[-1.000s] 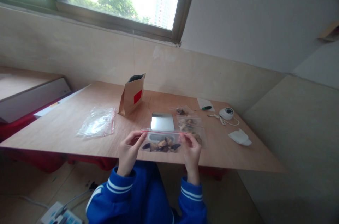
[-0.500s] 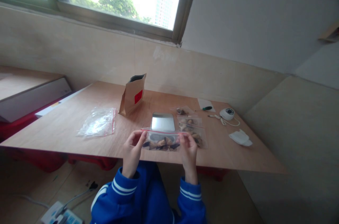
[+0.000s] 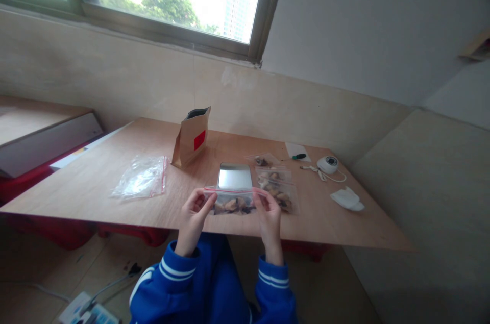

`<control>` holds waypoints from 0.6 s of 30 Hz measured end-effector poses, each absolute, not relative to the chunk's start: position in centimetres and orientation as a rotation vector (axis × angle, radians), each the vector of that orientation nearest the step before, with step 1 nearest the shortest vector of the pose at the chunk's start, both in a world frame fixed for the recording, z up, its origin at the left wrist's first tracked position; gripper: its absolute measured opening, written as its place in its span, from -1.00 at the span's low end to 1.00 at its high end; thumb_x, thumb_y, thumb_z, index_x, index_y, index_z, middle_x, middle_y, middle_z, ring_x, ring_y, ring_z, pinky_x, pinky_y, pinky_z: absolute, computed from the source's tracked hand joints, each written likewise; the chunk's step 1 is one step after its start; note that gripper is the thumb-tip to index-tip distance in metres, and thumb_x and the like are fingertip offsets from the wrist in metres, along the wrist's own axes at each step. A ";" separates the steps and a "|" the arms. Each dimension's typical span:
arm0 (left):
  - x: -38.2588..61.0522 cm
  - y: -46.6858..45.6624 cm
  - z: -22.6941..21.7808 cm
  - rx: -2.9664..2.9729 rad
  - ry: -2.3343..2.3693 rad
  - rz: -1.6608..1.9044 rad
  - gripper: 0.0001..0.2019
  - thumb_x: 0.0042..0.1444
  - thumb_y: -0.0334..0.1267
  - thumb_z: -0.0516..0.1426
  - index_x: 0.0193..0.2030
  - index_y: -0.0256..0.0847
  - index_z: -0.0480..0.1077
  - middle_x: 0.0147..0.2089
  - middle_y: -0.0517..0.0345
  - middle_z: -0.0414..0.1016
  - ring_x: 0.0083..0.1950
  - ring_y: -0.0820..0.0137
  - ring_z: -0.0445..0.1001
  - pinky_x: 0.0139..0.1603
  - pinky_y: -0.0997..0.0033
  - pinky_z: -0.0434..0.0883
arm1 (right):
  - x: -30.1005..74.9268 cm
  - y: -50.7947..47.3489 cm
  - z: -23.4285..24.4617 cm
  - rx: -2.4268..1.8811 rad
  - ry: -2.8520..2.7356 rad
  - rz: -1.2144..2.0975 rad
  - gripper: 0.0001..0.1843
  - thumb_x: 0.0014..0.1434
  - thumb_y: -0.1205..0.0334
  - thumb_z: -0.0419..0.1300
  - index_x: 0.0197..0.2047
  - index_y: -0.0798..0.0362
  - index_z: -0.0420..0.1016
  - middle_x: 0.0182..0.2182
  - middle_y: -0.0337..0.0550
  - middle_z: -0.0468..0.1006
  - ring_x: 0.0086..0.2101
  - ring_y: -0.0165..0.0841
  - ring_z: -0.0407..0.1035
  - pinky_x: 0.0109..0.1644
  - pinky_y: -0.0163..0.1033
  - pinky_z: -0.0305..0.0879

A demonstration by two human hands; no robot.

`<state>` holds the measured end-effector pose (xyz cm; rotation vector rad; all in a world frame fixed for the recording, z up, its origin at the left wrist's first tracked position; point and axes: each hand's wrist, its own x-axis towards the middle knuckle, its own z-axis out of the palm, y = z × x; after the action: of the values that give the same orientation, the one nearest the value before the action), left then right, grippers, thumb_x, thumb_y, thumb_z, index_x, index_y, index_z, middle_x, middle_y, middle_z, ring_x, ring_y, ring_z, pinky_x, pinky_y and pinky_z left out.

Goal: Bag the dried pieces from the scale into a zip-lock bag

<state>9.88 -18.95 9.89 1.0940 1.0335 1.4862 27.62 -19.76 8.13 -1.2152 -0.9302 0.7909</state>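
Note:
A clear zip bag [image 3: 234, 205] with a red seal strip hangs between my hands, with brown and dark dried pieces inside. My left hand [image 3: 194, 214] pinches its upper left corner between thumb and fingers. At the upper right corner, my right hand [image 3: 269, 217] grips the strip the same way. Just behind the bag lies a flat scale [image 3: 235, 175] with a shiny top; its near part is covered by the bag. Filled zip bags [image 3: 276, 186] lie in a row right of the scale.
A brown paper pouch [image 3: 191, 138] with a red label stands open at the back. Loose empty plastic bags [image 3: 143, 177] lie left. On the right are a green-handled screwdriver [image 3: 299, 156], a white camera [image 3: 327, 165] with cable and a crumpled white tissue [image 3: 347, 198].
My right hand has shifted slightly left along the strip, closer to my left hand. The bag's contents have bunched together, and the bag is still held by both corners.

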 end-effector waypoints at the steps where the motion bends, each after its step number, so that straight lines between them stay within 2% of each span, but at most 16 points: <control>1: 9.9 -19.0 9.9 1.088 1.033 1.487 -0.73 -0.02 -0.08 0.26 -0.34 -0.25 0.41 -0.40 0.18 0.48 -0.33 0.43 0.44 -0.30 0.50 0.39 | 27.7 -19.7 8.0 -1.215 -0.926 0.797 -0.63 0.03 -0.01 0.29 -0.21 0.10 0.56 -0.31 -0.11 0.60 -0.36 -0.33 0.43 -0.23 -0.23 0.36; 18: 9.1 -19.2 9.6 1.095 1.016 1.501 -0.79 0.03 -0.16 0.25 -0.27 -0.24 0.43 -0.36 0.20 0.50 -0.32 0.45 0.45 -0.28 0.50 0.41 | 27.9 -20.3 8.7 -1.130 -1.011 0.725 -0.80 0.05 0.11 0.30 -0.42 0.08 0.50 -0.46 -0.24 0.47 -0.39 -0.39 0.37 -0.26 -0.31 0.31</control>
<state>9.13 -19.20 9.56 1.0946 1.0163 1.5012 27.91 -20.26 8.68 -1.1299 -1.0106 0.7250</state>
